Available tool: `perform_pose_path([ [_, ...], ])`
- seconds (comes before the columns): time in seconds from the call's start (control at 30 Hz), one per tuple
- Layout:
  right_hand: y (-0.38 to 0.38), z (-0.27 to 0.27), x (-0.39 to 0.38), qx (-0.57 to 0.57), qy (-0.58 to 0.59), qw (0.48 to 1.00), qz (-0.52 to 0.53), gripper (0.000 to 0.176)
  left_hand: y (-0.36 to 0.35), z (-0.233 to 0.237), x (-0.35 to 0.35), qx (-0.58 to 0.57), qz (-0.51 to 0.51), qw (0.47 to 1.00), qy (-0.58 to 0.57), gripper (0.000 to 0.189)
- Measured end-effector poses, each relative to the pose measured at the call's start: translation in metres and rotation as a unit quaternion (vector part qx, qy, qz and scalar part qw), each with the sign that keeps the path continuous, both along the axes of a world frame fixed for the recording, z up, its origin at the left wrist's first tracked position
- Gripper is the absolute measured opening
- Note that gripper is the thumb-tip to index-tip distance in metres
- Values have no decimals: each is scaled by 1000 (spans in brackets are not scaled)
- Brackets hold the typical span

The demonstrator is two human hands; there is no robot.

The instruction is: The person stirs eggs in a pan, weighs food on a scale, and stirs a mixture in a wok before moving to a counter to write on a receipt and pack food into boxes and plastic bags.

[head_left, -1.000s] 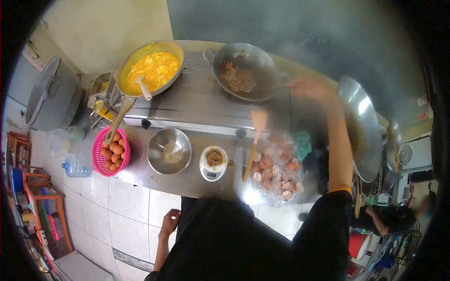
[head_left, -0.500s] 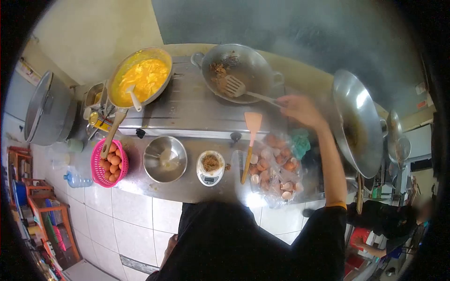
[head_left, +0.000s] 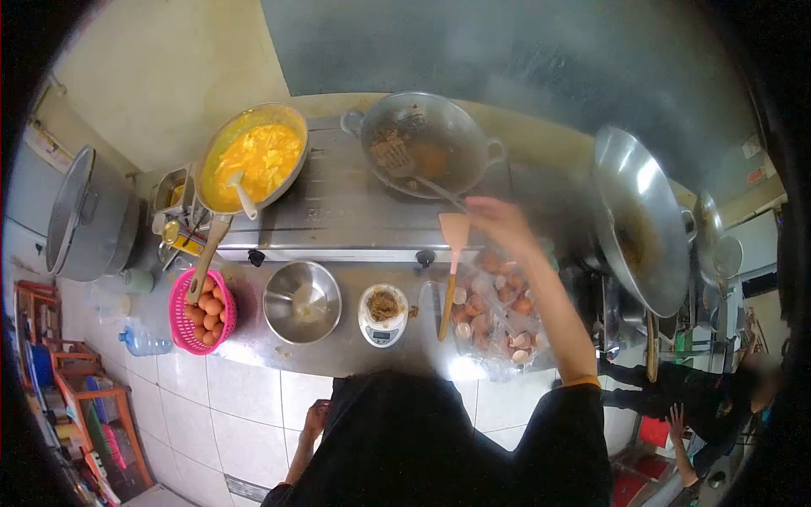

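Right hand [head_left: 494, 221]: grip closed around the handle of the slotted metal turner [head_left: 394, 157], its head inside the two-handled grey metal wok [head_left: 456, 148] on the stove. Left hand [head_left: 317, 416]: hangs low beside the black-clothed body, near the surface [head_left: 253, 351]; finger spread cannot be told.

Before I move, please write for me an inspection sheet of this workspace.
Surface: steel counter, brown bits beside the scale.
Job's things: slotted turner inside the wok, among brown food.
Clutter: orange spatula beside a plastic bag of eggshells; metal bowl and pink egg basket to the left.
Grip: right hand holds the turner's handle; left hand low beside the body, contents unclear.
Cables: nothing seen.
Surroundings: another person at far right; large tilted pan right of the stove.
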State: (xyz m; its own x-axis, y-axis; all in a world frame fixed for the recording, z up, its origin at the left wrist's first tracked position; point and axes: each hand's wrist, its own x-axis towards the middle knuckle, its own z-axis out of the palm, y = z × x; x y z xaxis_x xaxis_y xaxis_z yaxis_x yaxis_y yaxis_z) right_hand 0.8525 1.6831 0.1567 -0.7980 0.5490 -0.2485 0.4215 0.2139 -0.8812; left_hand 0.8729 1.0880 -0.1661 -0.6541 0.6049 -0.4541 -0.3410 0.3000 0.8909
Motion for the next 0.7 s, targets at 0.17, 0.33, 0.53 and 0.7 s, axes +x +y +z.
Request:
perform_pose_path([
  [0.17,-14,-6,2,-58,76,995,-43,41,-30,-3,18,-198,-78,977,32,24],
  [0.33,-23,12,16,-57,119,990,-57,38,-39,-3,18,-217,-54,975,-3,18],
  [0.53,-42,55,61,-13,56,998,-39,39,-15,19,9,-186,-38,982,26,14],
  [0.7,-78,71,109,-39,4,998,-39,39,-18,-19,5,-125,-3,992,-29,25],
])
